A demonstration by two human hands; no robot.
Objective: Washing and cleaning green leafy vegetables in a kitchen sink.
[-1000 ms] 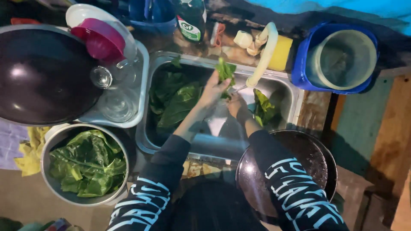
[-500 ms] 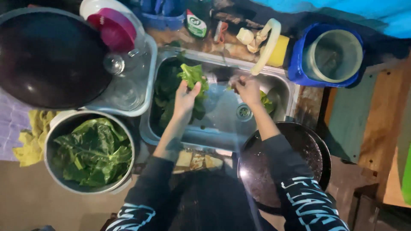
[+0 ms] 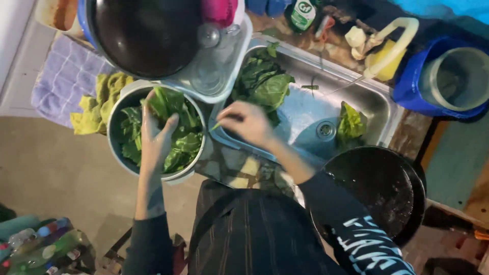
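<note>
Leaves (image 3: 173, 137) look limp, wet, light; our left hand (image 3: 155, 135) rests spread on them, right hand (image 3: 247, 122) pinching a stem (image 3: 216, 125).

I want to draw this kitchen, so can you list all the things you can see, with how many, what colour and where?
leafy greens: three heaps, green, in pot and sink
pot: one, grey, left of sink
sink: one, steel, centre
wok: one, black, top left
pan: one, black, lower right
cloth: one, yellow, beside pot
towel: one, lilac, far left
bucket: one, blue, top right
jug: one, yellow, behind sink
left hand: over pot, fingers on leaves
right hand: at sink's edge
</note>
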